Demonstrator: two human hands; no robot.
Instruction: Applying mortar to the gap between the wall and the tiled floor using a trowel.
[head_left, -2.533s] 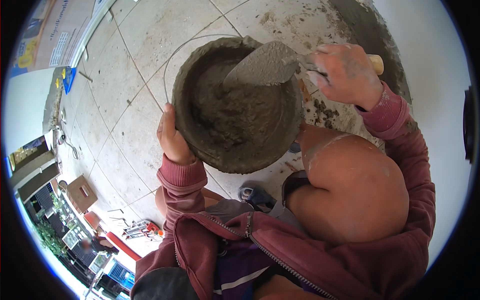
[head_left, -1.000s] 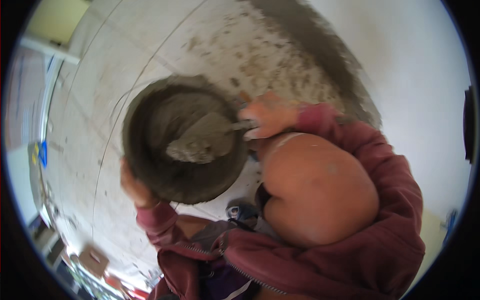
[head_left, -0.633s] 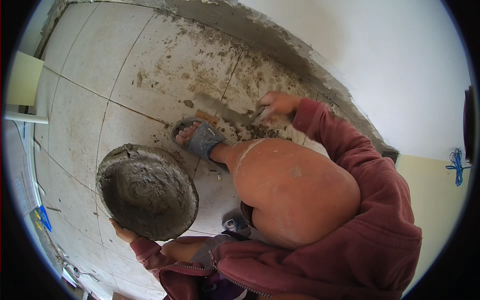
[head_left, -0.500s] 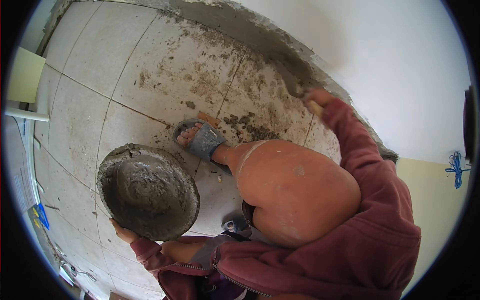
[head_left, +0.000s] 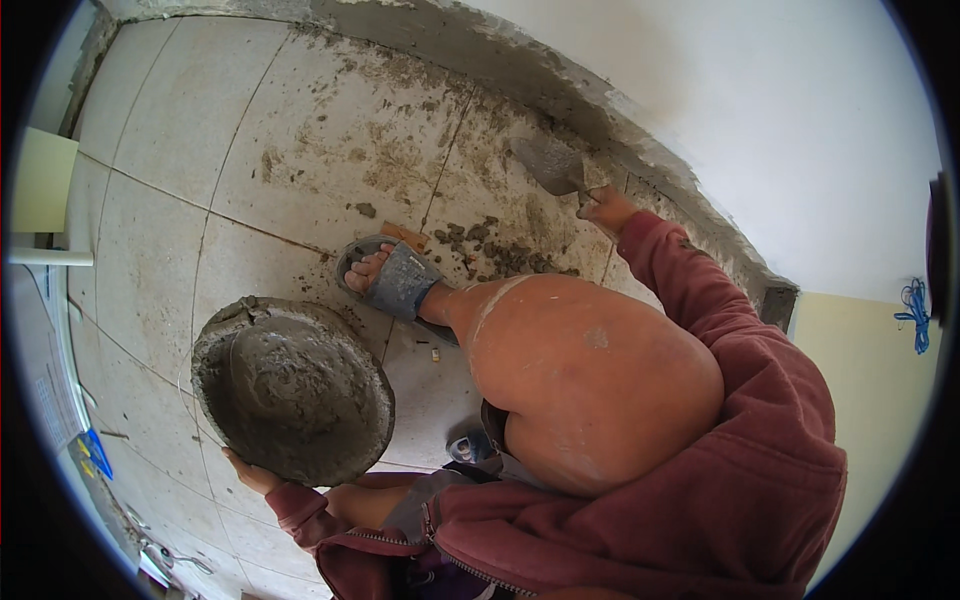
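Grey, leaf-shaped, mortar-coated trowel (head_left: 548, 165): we see a broad, flat blade, dull and smeared on its upper face, joined to a slim shank.
Blade axis: the long axis runs obliquely from the shank, at lower right, to the tip, which points to the upper left.
Trowel position: we find it over the soiled, pale, square floor tiles (head_left: 190, 120), near the rough, dark grey mortar strip (head_left: 560, 95) along the foot of the smooth white wall (head_left: 780, 120); we cannot tell whether the blade touches the tiles.
Right hand (head_left: 608, 210): the fingers are closed round the trowel's handle and hide it; a dark red cloth sleeve (head_left: 700, 280) covers the arm.
Round, mortar-crusted bucket (head_left: 372, 440): at lower left, its thick, ragged rim surrounds a circular mouth turned toward us.
Wet grey mortar (head_left: 290, 365): inside the bucket, we note a lumpy, glistening heap with smoother sides.
Left hand (head_left: 250, 472): it presses against the bucket's lower-left outer side; part is hidden, so we cannot tell how far the fingers close.
Dark, crumbly mortar lumps (head_left: 480, 240): they lie scattered near the grey strapped sandal (head_left: 402, 282).
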